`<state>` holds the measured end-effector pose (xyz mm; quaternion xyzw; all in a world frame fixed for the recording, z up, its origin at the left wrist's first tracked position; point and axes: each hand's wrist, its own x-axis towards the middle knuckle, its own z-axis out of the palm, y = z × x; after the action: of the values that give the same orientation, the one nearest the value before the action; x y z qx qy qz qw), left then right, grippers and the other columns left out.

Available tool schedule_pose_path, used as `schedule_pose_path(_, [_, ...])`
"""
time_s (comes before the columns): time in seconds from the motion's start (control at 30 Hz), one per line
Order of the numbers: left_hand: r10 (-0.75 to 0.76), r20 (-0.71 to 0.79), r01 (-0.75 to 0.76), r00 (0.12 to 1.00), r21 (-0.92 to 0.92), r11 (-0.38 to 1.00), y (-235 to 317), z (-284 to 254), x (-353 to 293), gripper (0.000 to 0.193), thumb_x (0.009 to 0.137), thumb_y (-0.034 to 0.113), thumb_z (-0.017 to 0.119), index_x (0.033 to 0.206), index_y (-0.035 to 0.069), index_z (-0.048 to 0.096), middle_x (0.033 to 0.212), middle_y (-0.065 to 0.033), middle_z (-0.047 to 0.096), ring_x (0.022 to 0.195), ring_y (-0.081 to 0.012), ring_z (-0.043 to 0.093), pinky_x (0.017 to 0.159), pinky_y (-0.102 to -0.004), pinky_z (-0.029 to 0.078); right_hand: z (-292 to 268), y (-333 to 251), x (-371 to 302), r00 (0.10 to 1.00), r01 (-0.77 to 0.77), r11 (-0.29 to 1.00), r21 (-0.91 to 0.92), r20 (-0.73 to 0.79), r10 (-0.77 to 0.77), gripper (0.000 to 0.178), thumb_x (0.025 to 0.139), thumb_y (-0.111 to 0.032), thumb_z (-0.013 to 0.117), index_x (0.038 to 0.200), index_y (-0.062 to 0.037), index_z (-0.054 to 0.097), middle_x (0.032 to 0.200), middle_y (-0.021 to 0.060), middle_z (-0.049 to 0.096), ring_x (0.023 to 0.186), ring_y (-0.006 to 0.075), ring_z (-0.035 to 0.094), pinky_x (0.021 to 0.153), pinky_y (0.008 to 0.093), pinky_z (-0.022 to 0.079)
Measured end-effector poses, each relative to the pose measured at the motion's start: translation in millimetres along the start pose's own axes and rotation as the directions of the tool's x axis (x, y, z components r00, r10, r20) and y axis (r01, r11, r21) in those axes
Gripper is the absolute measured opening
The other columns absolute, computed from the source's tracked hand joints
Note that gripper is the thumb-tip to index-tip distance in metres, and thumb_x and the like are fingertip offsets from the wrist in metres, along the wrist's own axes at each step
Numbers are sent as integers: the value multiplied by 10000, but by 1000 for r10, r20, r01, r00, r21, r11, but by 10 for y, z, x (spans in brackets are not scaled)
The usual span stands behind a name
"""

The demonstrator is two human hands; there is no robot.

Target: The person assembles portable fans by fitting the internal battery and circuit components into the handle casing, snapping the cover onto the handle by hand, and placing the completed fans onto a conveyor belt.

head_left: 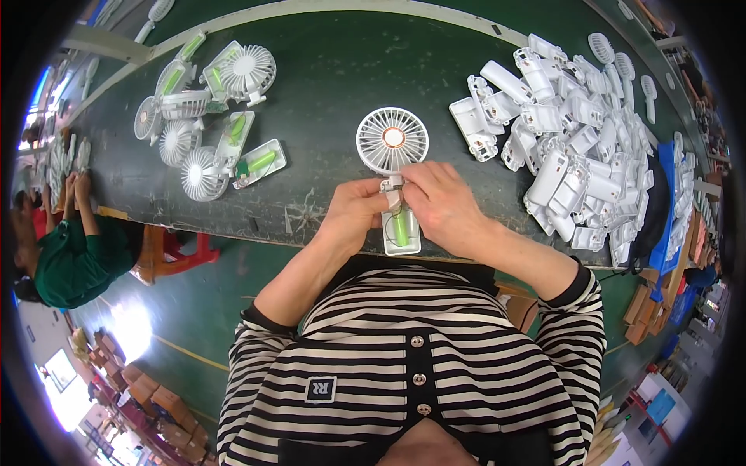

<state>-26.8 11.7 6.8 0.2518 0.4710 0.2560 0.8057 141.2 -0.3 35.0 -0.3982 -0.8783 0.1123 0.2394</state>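
Dark green and scuffed, the bench [318, 85] spreads beneath a white plastic handheld fan [393, 140], near the middle of its near edge, probably placed there for close two-handed reach into the upturned open handle [402, 251] with its green cylindrical battery [401, 227]. Closed fingers of the left hand [356, 208] pinch the handle's top; the right hand [443, 200] curls nearly closed opposite, its fingertip hold unclear. The fan's long axis runs near-to-far, head toward the far edge.

A black-and-cream horizontally striped knit top [357, 349] has a black front placket [418, 361] with three round, shiny buttons [420, 380], a small dark, pale-edged patch [320, 390] on the left chest, and wide black cuffs [571, 284]. Left hand [353, 211] and right hand [444, 203] are bare.
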Motion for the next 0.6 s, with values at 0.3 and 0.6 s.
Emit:
schedule_pose_path(0.3, [-79,-25,77,997,-65,995,56,67,23,210,784,105,592,939,-37,596,844,-81,615,726,-152,598,649,-276,492,9,58,-9,984,-170,985,0,46,170,89,611,-60,571,675,-60,509,712,57,482,648,222,523,576,333,394])
schedule_pose_path(0.6, [-109,10,109,994,-115,987,19,45,125,242,766,143,607,930,-35,595,844,-88,613,720,-163,599,662,-284,492,55,184,-50,978,-194,977,94,99,185,102,620,-26,565,697,-44,501,717,79,477,663,264,522,590,364,411])
